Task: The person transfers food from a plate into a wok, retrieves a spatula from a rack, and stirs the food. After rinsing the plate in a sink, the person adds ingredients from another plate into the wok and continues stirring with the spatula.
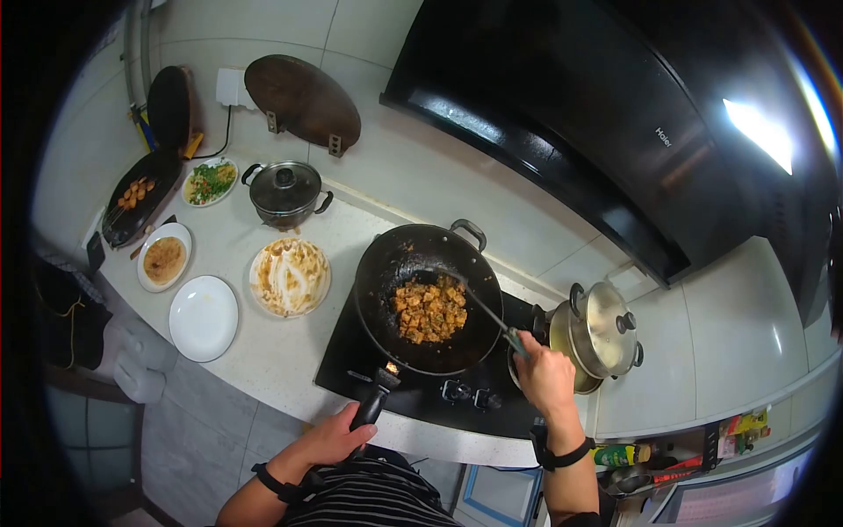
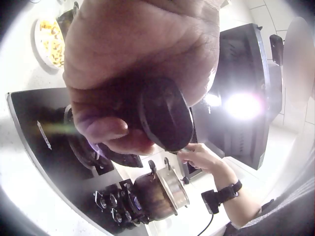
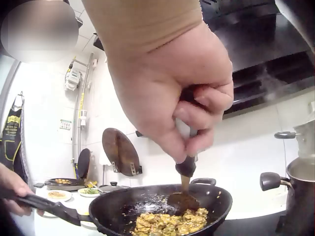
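A dark wok (image 1: 428,299) sits over the black cooktop, holding a heap of browned, sauce-coated chunks of food (image 1: 430,309). My left hand (image 1: 334,436) grips the wok's long black handle (image 1: 373,406), whose rounded end (image 2: 167,115) shows large in the left wrist view. In my right hand (image 1: 546,379) is the grip of a cooking spatula (image 1: 492,314), fingers curled round it. The spatula's dark blade (image 3: 183,200) reaches down into the wok at the edge of the food in the right wrist view.
A lidded steel pot (image 1: 606,329) stands right of the wok. To the left are a lidded dark pot (image 1: 285,189), a sauce-smeared plate (image 1: 290,277), a white plate (image 1: 204,318), two dishes of food and an open electric griddle (image 1: 140,198). The range hood (image 1: 562,114) hangs above.
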Available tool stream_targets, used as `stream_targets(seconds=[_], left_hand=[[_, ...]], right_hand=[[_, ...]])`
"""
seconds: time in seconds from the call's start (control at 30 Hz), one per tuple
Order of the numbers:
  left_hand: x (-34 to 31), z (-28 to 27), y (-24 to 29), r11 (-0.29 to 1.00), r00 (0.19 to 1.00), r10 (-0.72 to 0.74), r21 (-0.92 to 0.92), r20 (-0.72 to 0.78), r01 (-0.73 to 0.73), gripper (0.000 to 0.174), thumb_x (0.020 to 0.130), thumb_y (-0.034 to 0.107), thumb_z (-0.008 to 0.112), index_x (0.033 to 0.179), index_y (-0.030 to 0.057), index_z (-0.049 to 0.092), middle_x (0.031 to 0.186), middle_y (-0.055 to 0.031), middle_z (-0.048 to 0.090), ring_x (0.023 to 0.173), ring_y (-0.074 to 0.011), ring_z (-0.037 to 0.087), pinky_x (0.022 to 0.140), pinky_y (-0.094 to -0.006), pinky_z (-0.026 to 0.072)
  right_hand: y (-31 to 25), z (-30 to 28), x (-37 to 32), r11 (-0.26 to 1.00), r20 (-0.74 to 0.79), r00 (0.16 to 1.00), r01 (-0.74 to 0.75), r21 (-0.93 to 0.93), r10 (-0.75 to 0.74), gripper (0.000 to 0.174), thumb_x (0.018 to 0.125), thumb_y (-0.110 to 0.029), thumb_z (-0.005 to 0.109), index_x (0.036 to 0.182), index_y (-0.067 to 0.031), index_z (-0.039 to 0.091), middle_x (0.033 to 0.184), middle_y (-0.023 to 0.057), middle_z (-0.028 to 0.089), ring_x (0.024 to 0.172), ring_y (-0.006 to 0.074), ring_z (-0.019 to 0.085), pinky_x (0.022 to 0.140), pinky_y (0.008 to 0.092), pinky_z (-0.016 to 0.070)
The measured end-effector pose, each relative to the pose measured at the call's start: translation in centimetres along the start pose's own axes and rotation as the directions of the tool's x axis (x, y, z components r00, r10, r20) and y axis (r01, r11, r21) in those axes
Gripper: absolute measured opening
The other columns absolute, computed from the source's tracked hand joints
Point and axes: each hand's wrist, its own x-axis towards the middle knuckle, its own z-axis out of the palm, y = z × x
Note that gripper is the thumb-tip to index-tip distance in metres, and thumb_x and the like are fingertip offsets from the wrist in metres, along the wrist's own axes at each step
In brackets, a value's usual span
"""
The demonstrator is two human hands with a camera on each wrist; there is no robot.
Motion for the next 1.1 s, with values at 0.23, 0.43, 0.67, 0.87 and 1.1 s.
stream_targets(seconds=[0.23, 0.43, 0.67, 0.87, 1.1], left_hand=[[0.1, -0.1, 0.1, 1.000, 1.000, 0.001, 0.010, 0.007, -0.001, 0.037, 0.097, 0.034, 0.057, 0.113, 0.0019, 0.048, 0.077, -0.0046, 0.059, 0.070, -0.0133, 0.057, 0.066, -0.0301, 0.0471], [0.0, -0.1, 0.5, 1.000, 1.000, 0.004, -0.002, 0.018, -0.004, 0.037, 0.097, 0.034, 0.057, 0.114, 0.0019, 0.048, 0.076, -0.0040, 0.059, 0.070, -0.0126, 0.057, 0.065, -0.0295, 0.0469], [0.2, 0.0, 0.0, 1.000, 1.000, -0.017, -0.022, 0.021, 0.017, 0.038, 0.097, 0.033, 0.057, 0.114, 0.0017, 0.048, 0.077, -0.0040, 0.059, 0.070, -0.0126, 0.057, 0.066, -0.0295, 0.0468], [0.1, 0.0, 0.3, 1.000, 0.999, -0.023, -0.013, 0.024, 0.023, 0.038, 0.096, 0.033, 0.057, 0.115, 0.0017, 0.048, 0.077, -0.0039, 0.059, 0.071, -0.0124, 0.057, 0.067, -0.0295, 0.0467], [0.1, 0.3, 0.4, 0.999, 0.999, -0.036, -0.022, 0.030, 0.036, 0.037, 0.097, 0.034, 0.057, 0.113, 0.0024, 0.048, 0.077, -0.0034, 0.059, 0.071, -0.0124, 0.057, 0.067, -0.0294, 0.0467]], right_hand=[[0.7, -2.9, -0.5, 0.976, 0.037, 0.990, -0.139, 0.168, 0.134, 0.037, 0.081, -0.022, 0.072, 0.118, -0.0186, 0.068, 0.069, 0.0183, 0.065, 0.069, 0.0380, 0.066, 0.065, 0.0431, 0.0521], [1.8, -1.7, -2.0, 0.987, 0.052, 0.995, -0.094, 0.129, 0.088, 0.033, 0.084, -0.028, 0.070, 0.115, -0.0192, 0.068, 0.067, 0.0158, 0.065, 0.068, 0.0367, 0.066, 0.065, 0.0458, 0.0515], [3.9, -1.6, -2.6, 0.975, 0.058, 0.989, -0.141, 0.171, 0.133, 0.033, 0.084, -0.030, 0.070, 0.112, -0.0127, 0.069, 0.068, 0.0185, 0.065, 0.068, 0.0361, 0.066, 0.066, 0.0438, 0.0513], [6.9, -5.3, -3.0, 0.961, -0.025, 1.000, -0.011, 0.277, 0.018, 0.034, 0.080, -0.019, 0.073, 0.112, -0.0130, 0.070, 0.075, 0.0124, 0.067, 0.069, 0.0319, 0.065, 0.064, 0.0386, 0.0510], [6.1, -12.1, -3.1, 0.960, 0.010, 0.975, 0.220, -0.176, -0.221, 0.032, 0.074, -0.011, 0.076, 0.105, -0.0173, 0.073, 0.077, 0.0042, 0.064, 0.071, 0.0249, 0.064, 0.061, 0.0353, 0.0507]])
